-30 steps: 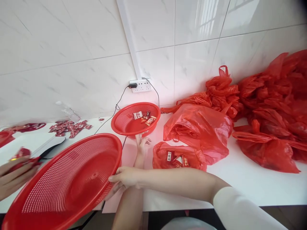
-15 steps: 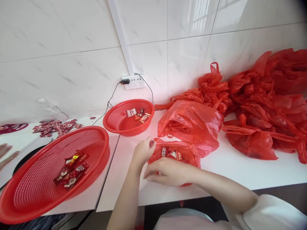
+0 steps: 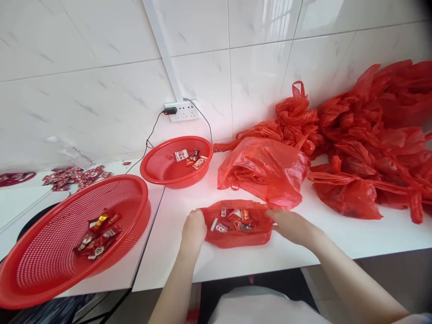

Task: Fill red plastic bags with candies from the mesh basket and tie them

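Observation:
A small red plastic bag (image 3: 236,234) lies on the white counter (image 3: 337,245) in front of me, its mouth stretched wide and several wrapped candies (image 3: 232,219) showing inside. My left hand (image 3: 193,229) is closed on the bag's left edge. My right hand (image 3: 290,225) grips the right edge, fingers curled on the plastic. The two hands hold the opening apart.
A large red mesh basket (image 3: 43,265) with several candies overhangs the counter edge at the left. A smaller red basket (image 3: 158,168) with candies sits near the wall socket (image 3: 180,111). Many red bags (image 3: 364,148) pile at the right. Loose wrappers (image 3: 72,175) lie far left.
My right hand left the big basket's rim and crossed to the small bag. Both hands took its edges and pulled it open. Candies landed in the big basket; another person's hand withdrew.

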`<state>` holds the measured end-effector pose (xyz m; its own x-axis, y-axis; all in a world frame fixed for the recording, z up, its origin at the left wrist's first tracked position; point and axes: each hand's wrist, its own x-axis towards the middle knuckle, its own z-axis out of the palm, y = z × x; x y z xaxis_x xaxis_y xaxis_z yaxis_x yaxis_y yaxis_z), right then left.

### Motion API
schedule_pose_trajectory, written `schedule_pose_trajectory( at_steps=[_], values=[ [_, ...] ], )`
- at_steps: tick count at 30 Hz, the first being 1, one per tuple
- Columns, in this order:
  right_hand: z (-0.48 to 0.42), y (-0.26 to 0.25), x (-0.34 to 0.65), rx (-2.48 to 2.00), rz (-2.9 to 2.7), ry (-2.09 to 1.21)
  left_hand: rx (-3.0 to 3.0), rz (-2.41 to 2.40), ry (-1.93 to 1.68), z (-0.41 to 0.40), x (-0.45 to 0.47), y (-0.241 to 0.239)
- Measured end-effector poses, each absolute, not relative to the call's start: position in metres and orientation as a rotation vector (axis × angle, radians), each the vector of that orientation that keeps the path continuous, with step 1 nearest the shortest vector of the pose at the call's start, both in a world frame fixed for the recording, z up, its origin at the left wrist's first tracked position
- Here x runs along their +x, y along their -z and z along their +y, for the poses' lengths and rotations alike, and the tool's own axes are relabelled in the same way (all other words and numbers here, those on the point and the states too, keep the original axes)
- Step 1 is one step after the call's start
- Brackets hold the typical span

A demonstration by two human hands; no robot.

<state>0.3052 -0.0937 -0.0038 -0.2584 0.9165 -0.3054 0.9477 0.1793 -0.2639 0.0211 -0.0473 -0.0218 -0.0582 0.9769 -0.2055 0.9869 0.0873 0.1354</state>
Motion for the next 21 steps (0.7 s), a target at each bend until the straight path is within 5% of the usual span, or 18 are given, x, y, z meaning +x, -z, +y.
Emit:
schedule_pose_trajectory(
  at_steps=[5,11,13,18,21],
  values=[
    [-0.075,-0.024,0.316,2.227,2.415,0.388,2.021,2.163,0.070,-0.041,0.008,-0.013],
    [-0.049,-0.064,0.316,2.635,3.004,0.128,1.873,1.544,-0.623,-0.029,-0.010,-0.063],
    [-0.044,-0.076,0.316,2.772,2.914,0.314,1.742,1.394,-0.838,-0.025,-0.014,-0.075],
    [-0.031,-0.098,0.302,2.480,3.098,1.382,1.502,1.067,-1.361,-0.014,-0.015,-0.096],
    [-0.025,-0.102,0.283,2.505,3.354,1.353,1.530,0.795,-1.358,-0.012,-0.002,-0.104]
  ],
)
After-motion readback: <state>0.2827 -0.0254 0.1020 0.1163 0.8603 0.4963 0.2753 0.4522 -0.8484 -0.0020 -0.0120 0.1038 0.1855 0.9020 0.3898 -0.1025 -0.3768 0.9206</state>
